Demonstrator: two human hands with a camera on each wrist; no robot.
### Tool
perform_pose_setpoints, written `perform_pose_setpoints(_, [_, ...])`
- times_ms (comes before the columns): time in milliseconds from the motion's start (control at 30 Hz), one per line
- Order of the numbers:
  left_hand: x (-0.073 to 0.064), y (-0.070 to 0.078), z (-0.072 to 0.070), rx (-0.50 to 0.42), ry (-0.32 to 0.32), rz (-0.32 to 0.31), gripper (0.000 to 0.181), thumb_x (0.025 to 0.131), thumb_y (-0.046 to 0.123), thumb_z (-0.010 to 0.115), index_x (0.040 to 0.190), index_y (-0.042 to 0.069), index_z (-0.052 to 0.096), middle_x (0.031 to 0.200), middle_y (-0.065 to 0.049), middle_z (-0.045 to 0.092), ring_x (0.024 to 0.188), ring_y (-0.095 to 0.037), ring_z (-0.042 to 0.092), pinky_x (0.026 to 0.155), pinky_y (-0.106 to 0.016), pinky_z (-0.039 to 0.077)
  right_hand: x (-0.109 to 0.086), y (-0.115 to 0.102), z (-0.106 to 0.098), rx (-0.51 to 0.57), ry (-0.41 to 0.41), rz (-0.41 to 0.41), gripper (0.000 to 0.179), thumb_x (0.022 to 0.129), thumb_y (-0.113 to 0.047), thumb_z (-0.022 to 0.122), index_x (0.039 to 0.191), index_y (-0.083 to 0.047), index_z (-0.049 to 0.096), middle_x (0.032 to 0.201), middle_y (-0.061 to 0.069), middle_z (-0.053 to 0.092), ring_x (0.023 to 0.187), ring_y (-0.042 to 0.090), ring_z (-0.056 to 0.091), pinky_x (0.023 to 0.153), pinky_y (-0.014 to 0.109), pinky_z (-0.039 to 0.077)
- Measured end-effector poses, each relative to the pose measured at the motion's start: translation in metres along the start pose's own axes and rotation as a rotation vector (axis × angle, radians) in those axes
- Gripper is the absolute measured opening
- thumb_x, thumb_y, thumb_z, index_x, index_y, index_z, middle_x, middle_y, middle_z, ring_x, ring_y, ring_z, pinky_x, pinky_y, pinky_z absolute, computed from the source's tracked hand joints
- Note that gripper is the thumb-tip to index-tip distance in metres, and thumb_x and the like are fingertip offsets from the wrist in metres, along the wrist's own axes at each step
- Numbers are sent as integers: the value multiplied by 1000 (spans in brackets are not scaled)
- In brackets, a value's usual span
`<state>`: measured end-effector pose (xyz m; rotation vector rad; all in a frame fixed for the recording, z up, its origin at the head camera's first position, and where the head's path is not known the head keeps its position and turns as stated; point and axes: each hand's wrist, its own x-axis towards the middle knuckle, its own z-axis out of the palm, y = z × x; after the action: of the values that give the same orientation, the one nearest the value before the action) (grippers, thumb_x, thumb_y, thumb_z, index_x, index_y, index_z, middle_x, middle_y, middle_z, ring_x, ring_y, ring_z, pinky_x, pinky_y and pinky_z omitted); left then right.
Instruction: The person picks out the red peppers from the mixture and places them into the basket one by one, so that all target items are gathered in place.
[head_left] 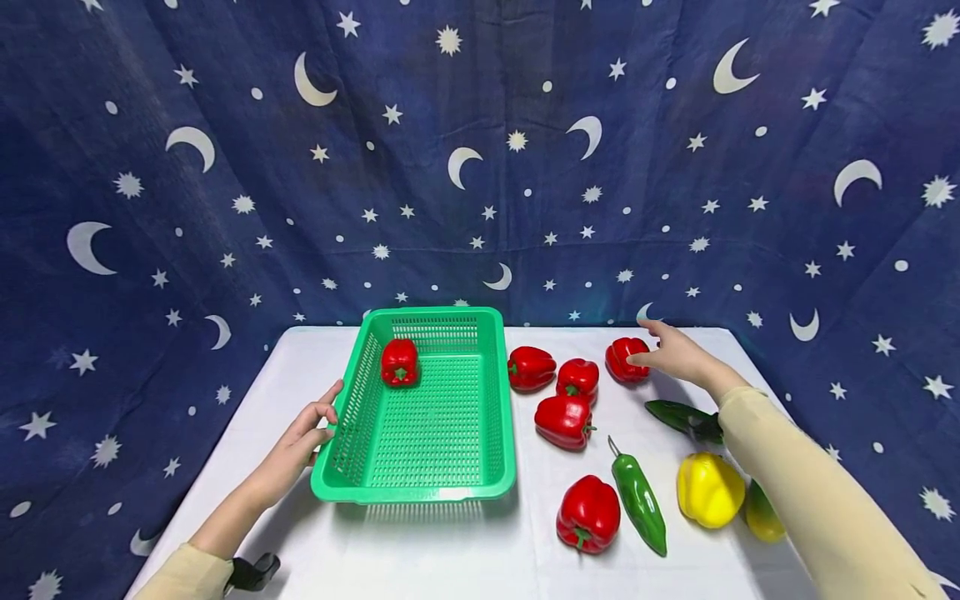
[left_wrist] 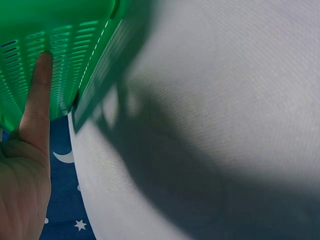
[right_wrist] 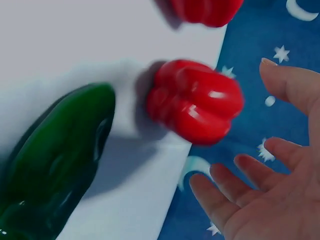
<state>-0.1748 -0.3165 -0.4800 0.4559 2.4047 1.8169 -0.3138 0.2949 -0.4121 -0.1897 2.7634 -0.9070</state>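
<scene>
A green plastic basket (head_left: 420, 495) with slotted walls stands on the table, holding one red bell pepper (head_left: 400, 363). At its left rim my left hand (head_left: 288, 454) grips the edge, fingertips on the rim; the left wrist view has one straight digit (left_wrist: 37, 100) against the outer wall. My right hand (head_left: 678, 357) reaches to the far right, beside a red bell pepper (head_left: 627, 360). In the right wrist view that pepper (right_wrist: 197, 102) lies apart from the spread fingers (right_wrist: 245, 180), and the palm holds nothing.
Right of the basket lie more red bell peppers (head_left: 564, 421), a long green pepper (head_left: 639, 502), a yellow bell pepper (head_left: 708, 490) and a dark green pepper (right_wrist: 60, 160). A yellow-green item (head_left: 763, 515) is partly behind my right sleeve. A starry blue curtain (head_left: 480, 167) hangs beyond the white table.
</scene>
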Motion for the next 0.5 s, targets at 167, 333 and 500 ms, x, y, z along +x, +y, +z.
perform_pose_setpoints(167, [0,-1,0,-11,-8,4,8,103,2,40,110,4,41,172,-4,9,136,-14,27,57,-31,39,1,12,2,27,-8,41,91,94,-30,71,157,9,17,154,41,25,139,57,29,108,68,30])
perform_pose_setpoints(333, [0,-1,-1,-30,-14,-6,7,103,3,39,111,3,41,172,-3,8,138,-14,27,62,-31,47,3,16,3,39,-22,77,95,94,-33,70,156,11,13,154,42,22,139,57,27,109,68,29])
perform_pose_setpoints(500, [1,-1,-2,-42,-10,-21,7,103,4,40,110,3,41,172,-1,8,140,-12,28,64,-35,52,8,19,6,50,-42,111,98,94,-36,70,156,11,12,154,43,22,139,57,27,109,68,27])
